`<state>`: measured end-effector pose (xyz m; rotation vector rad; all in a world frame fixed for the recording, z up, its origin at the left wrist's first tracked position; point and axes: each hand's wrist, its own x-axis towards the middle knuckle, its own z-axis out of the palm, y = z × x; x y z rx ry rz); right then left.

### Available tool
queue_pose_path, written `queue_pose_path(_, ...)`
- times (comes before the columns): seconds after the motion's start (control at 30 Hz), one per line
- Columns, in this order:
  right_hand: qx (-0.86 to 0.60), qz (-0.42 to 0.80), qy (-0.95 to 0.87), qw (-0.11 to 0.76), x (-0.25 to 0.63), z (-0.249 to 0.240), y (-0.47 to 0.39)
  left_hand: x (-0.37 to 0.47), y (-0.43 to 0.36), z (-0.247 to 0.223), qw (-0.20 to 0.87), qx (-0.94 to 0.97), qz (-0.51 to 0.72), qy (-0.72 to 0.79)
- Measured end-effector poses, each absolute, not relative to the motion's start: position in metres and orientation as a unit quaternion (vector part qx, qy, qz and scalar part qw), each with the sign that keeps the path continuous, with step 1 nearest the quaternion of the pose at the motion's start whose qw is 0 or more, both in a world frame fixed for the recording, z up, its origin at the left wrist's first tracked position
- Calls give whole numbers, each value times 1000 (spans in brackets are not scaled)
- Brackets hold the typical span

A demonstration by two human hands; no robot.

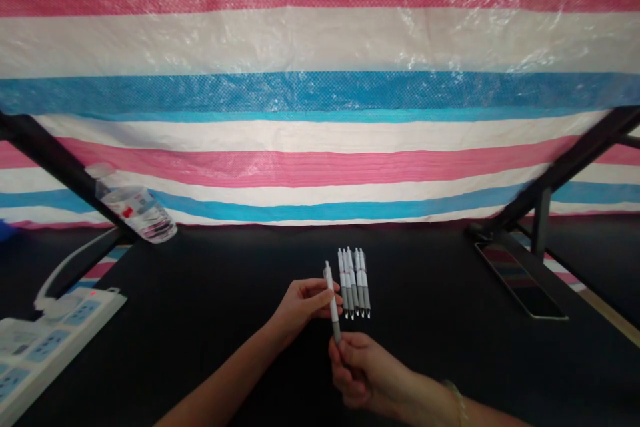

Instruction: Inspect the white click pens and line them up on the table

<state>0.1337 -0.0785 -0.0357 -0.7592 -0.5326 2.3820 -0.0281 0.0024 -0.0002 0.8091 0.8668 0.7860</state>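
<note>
Between my two hands is a white pen (pixel 333 303) with a grey grip, tilted slightly, its clip end pointing away from me. My left hand (pixel 305 303) pinches its middle between thumb and fingers. Around the grey lower end close the thumb and fingers of my right hand (pixel 357 370), which hide the tip. Just beyond and to the right, several matching white-and-grey pens (pixel 353 283) lie side by side in a row on the black table (pixel 225 280), all pointing the same way.
At the left stands a white power strip (pixel 65 333) with a plugged-in cable. A clear plastic bottle (pixel 140 210) leans near the back left by a black bar. A dark phone (pixel 520 280) lies at the right beside a black frame (pixel 543 220). Striped sheeting (pixel 320 93) hangs behind.
</note>
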Motion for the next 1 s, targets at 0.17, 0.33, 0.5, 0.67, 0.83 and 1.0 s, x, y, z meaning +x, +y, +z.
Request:
queue_pose_path(0.17, -326, 869, -200, 315, 132, -28, -82, -26, 4, -2, 753, 360, 376, 403)
queue_pose_path(0.33, -306, 882, -169, 317, 137, -21, -79, -28, 4, -3, 763, 355, 381, 382)
queue_pose_path(0.5, -272, 893, -178, 312, 140, -20, -78, -30, 3, -4, 762, 362, 382, 378)
queue_pose_path(0.67, -280, 892, -171, 311, 140, -22, -79, -30, 4, -5, 766, 366, 378, 369)
queue_pose_path(0.83, -277, 898, -171, 297, 141, -21, -77, -30, 2, -4, 759, 374, 375, 378)
queue_pose_path(1.0, -267, 903, -176, 287, 143, -19, -78, -30, 2, -4, 760, 380, 375, 370)
